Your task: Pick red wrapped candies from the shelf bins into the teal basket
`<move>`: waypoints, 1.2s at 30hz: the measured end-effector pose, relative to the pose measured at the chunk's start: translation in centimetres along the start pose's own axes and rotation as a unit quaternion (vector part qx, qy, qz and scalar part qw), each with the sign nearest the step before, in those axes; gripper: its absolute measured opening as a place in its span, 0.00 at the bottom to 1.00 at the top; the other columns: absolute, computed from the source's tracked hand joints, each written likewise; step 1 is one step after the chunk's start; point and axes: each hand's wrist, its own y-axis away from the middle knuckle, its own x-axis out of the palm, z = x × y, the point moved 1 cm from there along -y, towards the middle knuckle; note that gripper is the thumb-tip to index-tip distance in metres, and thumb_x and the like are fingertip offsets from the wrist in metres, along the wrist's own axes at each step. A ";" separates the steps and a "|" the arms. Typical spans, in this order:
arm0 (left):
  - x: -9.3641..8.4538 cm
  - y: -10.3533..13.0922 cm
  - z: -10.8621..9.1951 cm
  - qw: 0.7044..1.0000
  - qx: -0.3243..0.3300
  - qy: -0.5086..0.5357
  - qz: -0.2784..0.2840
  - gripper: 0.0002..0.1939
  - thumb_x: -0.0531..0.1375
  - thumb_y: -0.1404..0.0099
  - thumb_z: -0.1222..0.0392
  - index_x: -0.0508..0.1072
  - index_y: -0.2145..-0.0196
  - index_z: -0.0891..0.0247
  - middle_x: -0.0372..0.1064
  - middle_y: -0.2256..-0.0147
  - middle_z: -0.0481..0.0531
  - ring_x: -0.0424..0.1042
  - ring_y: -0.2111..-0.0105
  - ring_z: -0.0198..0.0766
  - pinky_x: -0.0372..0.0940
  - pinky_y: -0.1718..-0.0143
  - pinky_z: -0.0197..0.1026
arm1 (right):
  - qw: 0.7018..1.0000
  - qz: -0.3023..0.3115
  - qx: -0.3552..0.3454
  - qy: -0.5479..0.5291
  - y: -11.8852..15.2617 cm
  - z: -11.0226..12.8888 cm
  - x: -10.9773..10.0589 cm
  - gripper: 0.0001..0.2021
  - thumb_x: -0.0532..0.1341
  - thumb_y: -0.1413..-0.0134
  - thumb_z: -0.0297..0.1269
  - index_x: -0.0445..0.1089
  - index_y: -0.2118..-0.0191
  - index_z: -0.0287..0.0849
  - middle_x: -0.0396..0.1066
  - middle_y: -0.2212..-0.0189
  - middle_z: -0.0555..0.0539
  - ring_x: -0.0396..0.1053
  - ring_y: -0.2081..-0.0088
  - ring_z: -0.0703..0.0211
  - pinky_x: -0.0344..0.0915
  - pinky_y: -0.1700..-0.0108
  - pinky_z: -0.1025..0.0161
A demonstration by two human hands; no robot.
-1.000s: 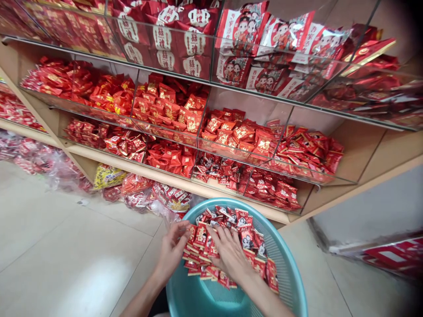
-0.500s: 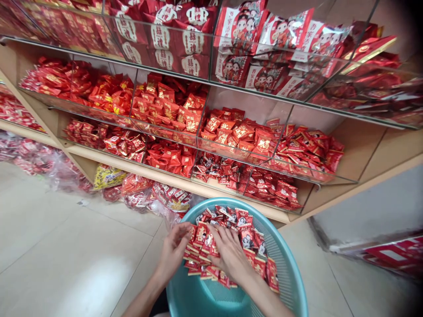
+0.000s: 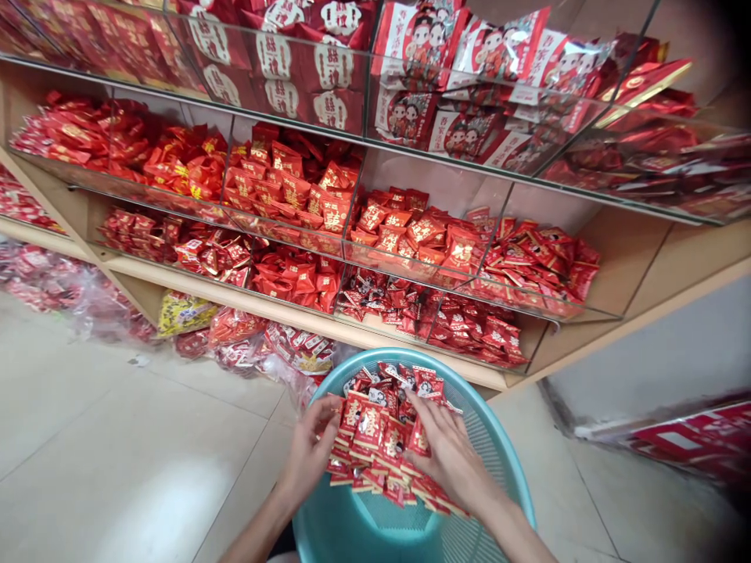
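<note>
Small red and gold candy packets lie in a heap inside a round teal plastic basket. My left hand is at the heap's left side by the rim, its fingers loosely curled and thumb apart, next to the outer packets. Over the right part of the heap, my right hand reaches with fingers stretched out and thumb spread, touching packets under it. What lies beneath its palm is hidden. Packets with black-and-white figures sit toward the back of the basket.
Wooden shelving with clear dividers stands behind the basket, filled with red candy packets. Bagged candies, among them a yellow bag, lie on the tiled floor at left. A red printed box is at right.
My right hand has moved right across the heap, and its fingers have spread. Packets there have shifted, baring more of the middle. My left hand has stayed nearly in place.
</note>
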 end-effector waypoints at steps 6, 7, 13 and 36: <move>0.1 0.6 0.0 0.995 0.026 -0.089 0.019 0.15 0.51 0.34 0.55 0.64 0.51 0.62 0.67 0.52 0.58 0.68 0.53 0.44 0.66 0.55 0.47 | 0.997 0.001 -0.071 0.031 -0.4 1.6 3.2 0.43 0.60 0.51 0.34 0.33 0.35 0.52 0.56 0.41 0.43 0.54 0.42 0.47 0.49 0.42 0.47; 0.1 0.8 0.0 0.991 0.048 -0.122 0.021 0.15 0.50 0.34 0.57 0.64 0.51 0.61 0.66 0.52 0.58 0.66 0.51 0.44 0.64 0.52 0.48 | 0.996 -0.002 -0.077 0.037 -0.6 1.7 3.5 0.44 0.61 0.51 0.34 0.33 0.35 0.52 0.56 0.41 0.42 0.54 0.42 0.46 0.49 0.42 0.46; 0.9 1.5 0.4 0.911 0.183 -0.363 0.069 0.27 0.54 0.37 0.62 0.55 0.41 0.55 0.50 0.40 0.55 0.47 0.39 0.47 0.50 0.41 0.54 | 0.994 -0.008 -0.076 0.072 -1.0 1.8 4.5 0.48 0.64 0.56 0.32 0.34 0.35 0.52 0.55 0.40 0.41 0.55 0.43 0.45 0.49 0.43 0.45; 2.1 -1.3 0.8 0.831 0.217 -0.478 0.184 0.44 0.61 0.44 0.65 0.41 0.36 0.54 0.38 0.35 0.56 0.35 0.36 0.51 0.41 0.40 0.61 | 0.996 -0.066 -0.044 0.047 0.6 2.1 4.9 0.44 0.62 0.52 0.35 0.33 0.35 0.51 0.49 0.37 0.43 0.48 0.38 0.48 0.44 0.39 0.44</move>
